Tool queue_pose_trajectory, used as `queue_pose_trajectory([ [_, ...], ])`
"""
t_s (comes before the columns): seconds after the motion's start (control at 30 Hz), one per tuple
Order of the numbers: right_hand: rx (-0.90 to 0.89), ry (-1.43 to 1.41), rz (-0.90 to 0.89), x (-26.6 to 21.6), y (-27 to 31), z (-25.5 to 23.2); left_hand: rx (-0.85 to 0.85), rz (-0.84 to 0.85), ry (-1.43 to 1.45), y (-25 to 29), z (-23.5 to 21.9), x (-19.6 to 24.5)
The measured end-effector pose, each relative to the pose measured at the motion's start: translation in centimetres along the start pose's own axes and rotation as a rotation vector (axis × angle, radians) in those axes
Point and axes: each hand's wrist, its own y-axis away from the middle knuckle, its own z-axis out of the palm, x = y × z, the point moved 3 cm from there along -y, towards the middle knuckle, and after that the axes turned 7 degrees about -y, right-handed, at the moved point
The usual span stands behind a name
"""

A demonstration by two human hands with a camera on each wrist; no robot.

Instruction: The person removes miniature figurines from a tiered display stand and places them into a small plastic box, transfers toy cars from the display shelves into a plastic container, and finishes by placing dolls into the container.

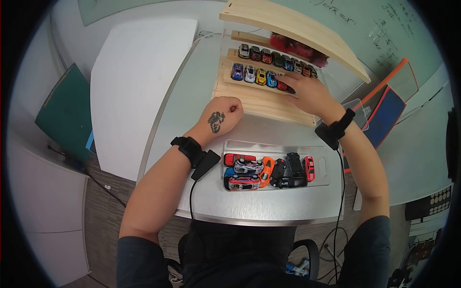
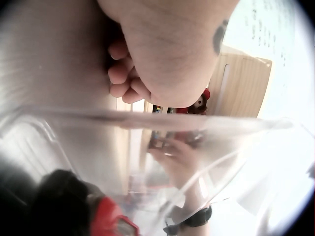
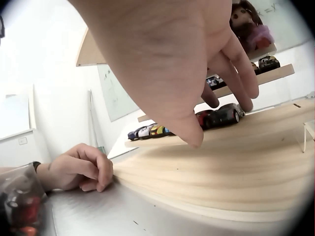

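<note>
At the wooden shelf, the right hand spreads over a black car, likely sparing the neighbouring cars; in front, the left hand rests loosely curled

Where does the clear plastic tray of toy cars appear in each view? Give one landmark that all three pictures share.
Head view: the clear plastic tray lies just below and right of centre.
Left wrist view: the clear plastic tray fills much of the lower half, its rim crossing the middle.
Right wrist view: the clear plastic tray shows only in the bottom-left corner.
Shared landmark: the wooden display case.
</note>
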Motion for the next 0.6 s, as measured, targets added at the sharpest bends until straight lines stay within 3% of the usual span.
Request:
queue_pose_trajectory([
  [0.33,0.022,0.031,-0.020,-0.4,1.4,-1.1,0.051,0.030,0.042,-0.1,0.2,-0.1],
  [0.47,0.042,-0.554,0.090,-4.0,3.5,-5.6,0.055,0.035,0.035,0.0,0.1,-0.1],
  [0.5,0.039,-0.556,0.091,-4.9,4.3,-6.9,0.055,0.037,0.045,0.0,0.1,-0.1],
  [0.57,-0.200,-0.900,0.138,-6.2,5.9,-7.9,0.054,0.032,0.033,0.0,0.1,-0.1],
  [0.6,-0.198,-0.900,0.143,-6.4,6.4,-7.9,0.055,0.031,0.019,0.0,0.1,-0.1],
])
